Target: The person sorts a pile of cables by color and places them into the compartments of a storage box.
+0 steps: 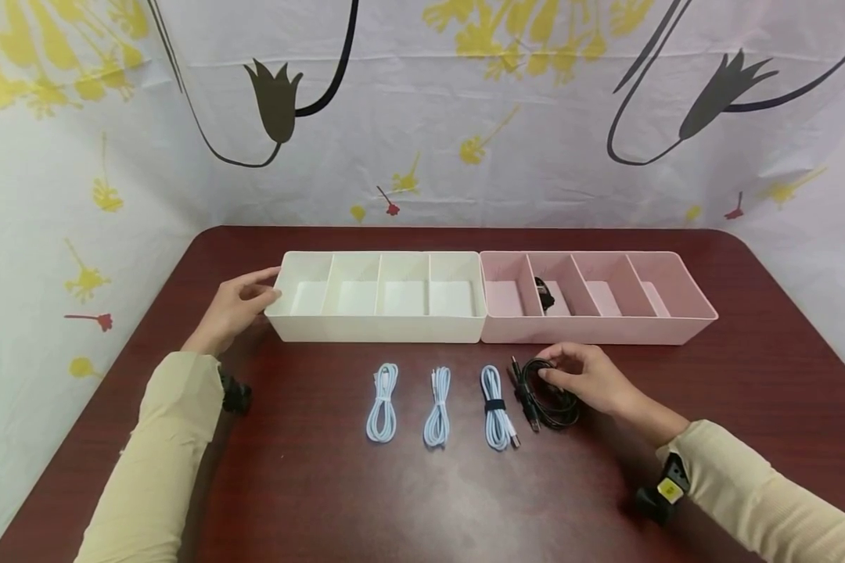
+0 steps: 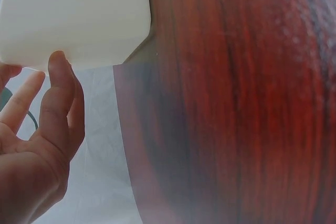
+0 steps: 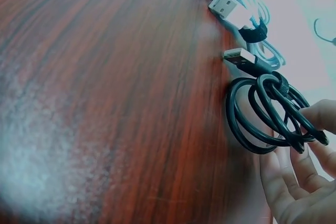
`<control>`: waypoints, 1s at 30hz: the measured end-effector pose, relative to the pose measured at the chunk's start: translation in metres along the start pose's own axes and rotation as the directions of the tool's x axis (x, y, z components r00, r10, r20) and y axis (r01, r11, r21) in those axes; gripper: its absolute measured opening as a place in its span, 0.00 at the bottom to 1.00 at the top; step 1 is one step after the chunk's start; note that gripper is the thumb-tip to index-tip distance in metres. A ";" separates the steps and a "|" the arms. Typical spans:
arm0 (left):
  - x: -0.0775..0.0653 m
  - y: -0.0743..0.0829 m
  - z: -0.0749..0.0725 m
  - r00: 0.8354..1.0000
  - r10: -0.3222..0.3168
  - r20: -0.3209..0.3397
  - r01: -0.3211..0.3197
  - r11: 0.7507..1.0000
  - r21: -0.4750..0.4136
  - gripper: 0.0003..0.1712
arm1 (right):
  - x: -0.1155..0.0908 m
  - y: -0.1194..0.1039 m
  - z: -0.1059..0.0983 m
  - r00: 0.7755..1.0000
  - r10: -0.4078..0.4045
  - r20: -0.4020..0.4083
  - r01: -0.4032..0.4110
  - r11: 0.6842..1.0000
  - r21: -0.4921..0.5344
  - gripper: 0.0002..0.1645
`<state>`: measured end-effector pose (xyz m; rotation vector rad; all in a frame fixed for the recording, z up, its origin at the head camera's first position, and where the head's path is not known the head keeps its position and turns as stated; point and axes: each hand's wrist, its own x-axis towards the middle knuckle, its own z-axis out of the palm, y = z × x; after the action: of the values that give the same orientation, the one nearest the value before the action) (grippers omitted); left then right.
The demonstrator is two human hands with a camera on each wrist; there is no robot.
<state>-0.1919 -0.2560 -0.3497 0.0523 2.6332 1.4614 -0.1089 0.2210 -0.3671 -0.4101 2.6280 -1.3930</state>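
Note:
My left hand point(image 1: 231, 310) rests its fingertips against the left end of a long white divided box point(image 1: 380, 329); in the left wrist view the fingers point(image 2: 55, 108) touch the end wall without wrapping it. At the right, my right hand point(image 1: 595, 381) pinches a coiled black USB cable point(image 1: 526, 397) between thumb and fingers, in front of a pink divided box point(image 1: 591, 331). The right wrist view shows the black cable's plug point(image 3: 239, 56) pointing away from the hand. Left of this coil lies a light blue USB cable point(image 1: 494, 414) with a black strap.
Two more bundled light blue cables point(image 1: 382, 403) lie to the left in the same row. The boxes stand end to end behind them. A small black item point(image 1: 544, 295) sits in the pink box's second compartment from the left. Patterned cloth point(image 1: 422, 117) hangs behind the dark table point(image 1: 310, 500).

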 end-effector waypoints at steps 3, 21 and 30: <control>-0.001 0.001 0.000 1.000 -0.007 0.003 0.007 1.000 -0.002 0.30 | 0.000 -0.002 0.000 1.000 -0.003 -0.002 0.003 1.000 0.014 0.12; 0.000 0.002 0.000 1.000 -0.014 -0.004 0.014 1.000 0.004 0.30 | -0.001 -0.004 -0.001 0.997 -0.078 0.019 0.076 0.993 0.095 0.11; 0.000 0.001 0.001 1.000 -0.007 -0.004 0.007 1.000 0.003 0.30 | -0.001 -0.007 -0.001 1.000 0.016 0.019 -0.017 0.998 0.062 0.12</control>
<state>-0.1916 -0.2549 -0.3489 0.0404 2.6362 1.4576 -0.1069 0.2182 -0.3603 -0.3903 2.5604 -1.4545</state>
